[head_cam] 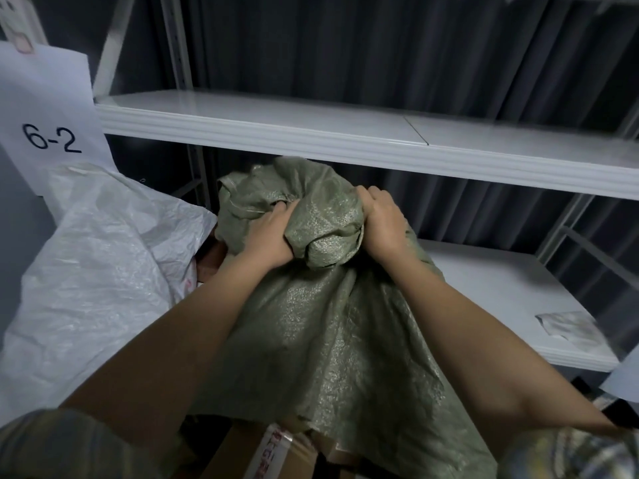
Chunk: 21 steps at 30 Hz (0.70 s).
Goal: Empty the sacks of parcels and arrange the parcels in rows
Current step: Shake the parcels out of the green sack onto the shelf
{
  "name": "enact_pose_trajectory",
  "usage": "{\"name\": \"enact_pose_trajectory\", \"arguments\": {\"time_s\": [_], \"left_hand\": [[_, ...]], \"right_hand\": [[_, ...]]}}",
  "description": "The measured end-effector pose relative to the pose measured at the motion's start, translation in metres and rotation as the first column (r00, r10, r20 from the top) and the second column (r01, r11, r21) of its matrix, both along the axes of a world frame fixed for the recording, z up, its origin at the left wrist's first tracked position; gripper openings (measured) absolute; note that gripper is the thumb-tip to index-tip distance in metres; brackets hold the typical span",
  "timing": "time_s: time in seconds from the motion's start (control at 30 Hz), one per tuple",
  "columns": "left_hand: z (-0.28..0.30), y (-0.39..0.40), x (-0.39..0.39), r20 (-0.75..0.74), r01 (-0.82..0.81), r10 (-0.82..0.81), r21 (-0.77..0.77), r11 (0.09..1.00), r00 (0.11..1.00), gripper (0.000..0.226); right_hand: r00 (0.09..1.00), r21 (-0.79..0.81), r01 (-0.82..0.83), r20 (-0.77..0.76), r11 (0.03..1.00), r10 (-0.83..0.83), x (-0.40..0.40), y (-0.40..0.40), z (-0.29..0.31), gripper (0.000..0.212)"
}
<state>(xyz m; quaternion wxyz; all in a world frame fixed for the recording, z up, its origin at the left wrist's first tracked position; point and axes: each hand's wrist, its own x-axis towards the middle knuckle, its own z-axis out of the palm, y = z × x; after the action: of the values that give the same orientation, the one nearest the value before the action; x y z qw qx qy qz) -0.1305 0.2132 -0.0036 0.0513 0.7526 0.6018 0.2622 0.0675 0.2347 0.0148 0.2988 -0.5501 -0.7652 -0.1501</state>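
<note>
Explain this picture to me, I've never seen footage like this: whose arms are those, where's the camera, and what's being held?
There is no machine here. The camera sits on a person's head and looks forward and down, so the arms are their own. The left hand and right hand both grip the bunched fabric of a green woven sack, fingers curled into it. Cardboard parcels show beneath its lower edge. A white sack lies to the left under a paper sign reading 6-2. Behind are white metal shelves, with a small pale packet on the lower one.
</note>
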Motion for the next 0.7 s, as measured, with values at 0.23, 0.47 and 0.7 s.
{"name": "enact_pose_trajectory", "arguments": {"time_s": [0.23, 0.47, 0.7], "left_hand": [[0.013, -0.007, 0.01, 0.059, -0.038, 0.035, 0.051, 0.998, 0.998, 0.053], [0.028, -0.008, 0.014, 0.185, -0.06, 0.039, 0.107, 0.992, 0.982, 0.048], [0.028, -0.012, 0.011, 0.114, -0.051, 0.036, 0.134, 0.99, 0.993, 0.05]], "right_hand": [[0.999, 0.064, 0.008, -0.049, 0.998, -0.005, 0.002, -0.001, 0.013, 0.021], [0.999, 0.155, 0.003, -0.051, 0.988, 0.005, 0.0, 0.001, 0.04, 0.023], [0.988, 0.132, -0.031, -0.143, 0.991, 0.05, 0.001, -0.006, 0.037, 0.02]]}}
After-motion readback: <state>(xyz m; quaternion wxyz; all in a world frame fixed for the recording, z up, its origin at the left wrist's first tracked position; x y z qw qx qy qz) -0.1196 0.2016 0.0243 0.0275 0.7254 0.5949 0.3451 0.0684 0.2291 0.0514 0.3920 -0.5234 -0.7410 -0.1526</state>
